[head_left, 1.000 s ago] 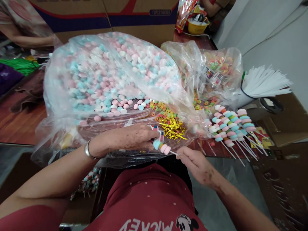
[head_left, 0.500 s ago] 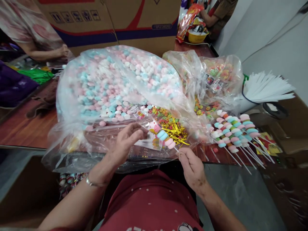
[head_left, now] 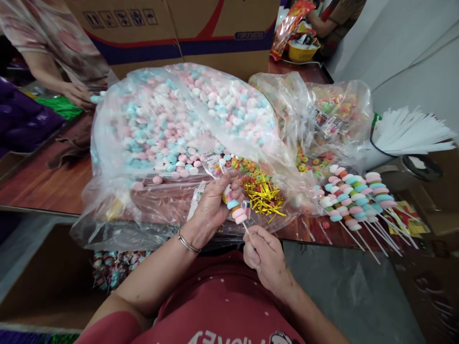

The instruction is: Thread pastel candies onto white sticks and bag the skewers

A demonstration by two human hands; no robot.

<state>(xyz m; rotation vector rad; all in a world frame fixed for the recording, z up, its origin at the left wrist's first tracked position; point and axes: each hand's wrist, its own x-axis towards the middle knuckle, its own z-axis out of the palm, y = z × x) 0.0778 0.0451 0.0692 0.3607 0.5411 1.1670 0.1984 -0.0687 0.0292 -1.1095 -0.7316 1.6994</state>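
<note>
A marshmallow skewer (head_left: 238, 214) with pink and blue pieces on a white stick is held between my two hands. My right hand (head_left: 267, 255) is closed around the bare stick below the candy. My left hand (head_left: 217, 198) curls its fingers around the upper end, hiding part of the candy. Clear printed film (head_left: 212, 163) shows just beyond the left fingers; whether it covers the skewer cannot be made out. Gold twist ties (head_left: 264, 196) lie in a heap beside the skewer, near ring-shaped gummies (head_left: 247, 169).
A big clear bag of marshmallows (head_left: 179, 114) fills the middle, with bagged gummies (head_left: 333, 102) behind right. Finished skewers (head_left: 355, 200) lie at right, before a container of white sticks (head_left: 412, 131). A large carton (head_left: 222, 36) stands behind. A co-worker's hand (head_left: 79, 95) is at left.
My left hand has moved right and closed around the skewer's upper end. My right hand still holds the stick, shifted slightly left and down. The co-worker's hand at left has lowered.
</note>
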